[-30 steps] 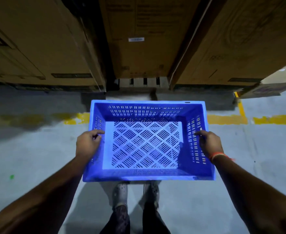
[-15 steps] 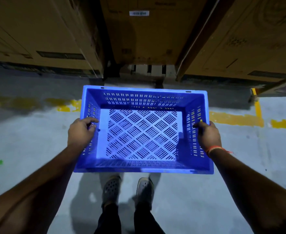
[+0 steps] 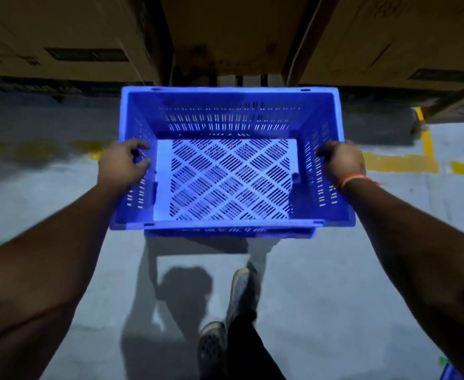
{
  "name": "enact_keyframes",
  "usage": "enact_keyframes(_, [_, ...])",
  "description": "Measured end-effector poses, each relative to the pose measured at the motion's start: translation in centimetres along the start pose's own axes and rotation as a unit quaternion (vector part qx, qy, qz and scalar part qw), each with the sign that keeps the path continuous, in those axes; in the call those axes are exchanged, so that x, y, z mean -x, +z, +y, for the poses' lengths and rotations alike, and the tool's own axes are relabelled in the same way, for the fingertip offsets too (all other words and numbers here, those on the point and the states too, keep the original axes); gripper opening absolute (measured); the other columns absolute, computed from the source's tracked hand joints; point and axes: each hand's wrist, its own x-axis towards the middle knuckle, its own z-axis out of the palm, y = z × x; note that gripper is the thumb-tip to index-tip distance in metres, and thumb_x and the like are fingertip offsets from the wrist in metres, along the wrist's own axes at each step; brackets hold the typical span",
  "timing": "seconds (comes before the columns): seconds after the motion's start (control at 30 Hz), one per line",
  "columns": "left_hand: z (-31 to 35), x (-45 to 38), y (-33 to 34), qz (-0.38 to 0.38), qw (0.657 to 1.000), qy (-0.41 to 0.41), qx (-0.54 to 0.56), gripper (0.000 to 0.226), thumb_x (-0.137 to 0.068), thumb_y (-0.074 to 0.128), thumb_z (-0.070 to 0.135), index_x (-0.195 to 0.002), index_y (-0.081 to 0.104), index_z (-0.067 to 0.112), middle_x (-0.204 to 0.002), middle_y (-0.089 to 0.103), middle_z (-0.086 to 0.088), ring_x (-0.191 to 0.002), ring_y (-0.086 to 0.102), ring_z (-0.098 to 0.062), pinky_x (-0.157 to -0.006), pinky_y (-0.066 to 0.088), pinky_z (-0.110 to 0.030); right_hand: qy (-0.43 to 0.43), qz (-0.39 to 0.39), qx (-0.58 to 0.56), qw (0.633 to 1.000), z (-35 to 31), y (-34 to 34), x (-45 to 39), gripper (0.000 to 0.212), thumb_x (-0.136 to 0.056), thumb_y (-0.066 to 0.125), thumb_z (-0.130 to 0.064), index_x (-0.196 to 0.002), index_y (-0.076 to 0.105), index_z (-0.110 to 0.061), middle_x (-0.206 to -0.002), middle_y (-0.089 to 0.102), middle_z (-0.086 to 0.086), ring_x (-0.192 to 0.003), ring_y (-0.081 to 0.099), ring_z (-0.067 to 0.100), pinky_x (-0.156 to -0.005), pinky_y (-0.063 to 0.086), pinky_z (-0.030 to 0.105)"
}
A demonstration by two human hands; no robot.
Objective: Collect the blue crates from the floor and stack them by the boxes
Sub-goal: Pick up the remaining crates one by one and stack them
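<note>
I carry an empty blue slotted crate [image 3: 232, 176] in front of me, above the grey floor. My left hand [image 3: 121, 167] grips its left side wall, fingers curled over the rim. At the right side wall, my right hand [image 3: 340, 163] grips the same way; an orange band sits on that wrist. Large brown cardboard boxes [image 3: 225, 31] stand in a row just beyond the crate's far rim.
Worn yellow lines [image 3: 401, 163] are painted on the concrete floor before the boxes. My shoes [image 3: 241, 292] step below the crate. A blue corner of another object [image 3: 450, 373] shows at the bottom right edge. Dark gaps separate the boxes.
I have walked closer to the boxes with the crate held in both hands; the crate's far rim now nearly reaches them. One foot has stepped forward.
</note>
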Motion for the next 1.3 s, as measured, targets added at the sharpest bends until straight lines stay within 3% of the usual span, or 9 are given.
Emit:
enact_keyframes(0.13, [-0.8, 0.9, 0.2, 0.005, 0.999, 0.037, 0.003, 0.032, -0.081, 0.074, 0.025, -0.111, 0.066, 0.024, -0.092, 0.070, -0.008, -0.088, 0.064, -0.031, -0.084, 0.051, -0.039, -0.014, 0.011, -0.004, 1.000, -0.1, -0.1, 0.4, 0.034, -0.081, 0.053, -0.003, -0.101, 0.075, -0.019, -0.107, 0.068, 0.024, -0.100, 0.064, 0.040, -0.093, 0.050, 0.038])
enact_keyframes(0.33, [-1.1, 1.3, 0.4, 0.015, 0.999, 0.042, -0.021, 0.032, -0.079, 0.077, 0.025, -0.107, 0.064, 0.018, -0.093, 0.069, -0.012, -0.099, 0.060, -0.035, -0.084, 0.048, -0.040, -0.010, 0.022, -0.034, 0.999, -0.1, 0.0, 0.8, 0.029, -0.083, 0.053, -0.006, -0.095, 0.077, -0.017, -0.106, 0.071, 0.020, -0.101, 0.066, 0.037, -0.094, 0.050, 0.036])
enact_keyframes(0.77, [-1.4, 2.9, 0.5, 0.019, 0.999, 0.009, -0.035, 0.031, -0.074, 0.070, 0.024, -0.104, 0.060, 0.027, -0.094, 0.068, -0.012, -0.093, 0.061, -0.034, -0.082, 0.050, -0.038, -0.009, -0.008, -0.017, 1.000, -0.2, 0.2, 0.2, 0.025, -0.083, 0.057, -0.008, -0.095, 0.076, -0.019, -0.106, 0.072, 0.015, -0.102, 0.066, 0.034, -0.095, 0.049, 0.034])
enact_keyframes(1.3, [-1.2, 2.1, 0.5, 0.010, 0.998, 0.050, -0.040, 0.028, -0.075, 0.069, 0.015, -0.102, 0.063, 0.022, -0.076, 0.067, -0.006, -0.085, 0.064, -0.034, -0.075, 0.051, -0.038, 0.035, 0.001, -0.023, 0.999, 0.1, 0.5, 3.0, 0.028, -0.081, 0.055, -0.009, -0.090, 0.077, -0.023, -0.112, 0.071, 0.012, -0.103, 0.065, 0.034, -0.094, 0.049, 0.033])
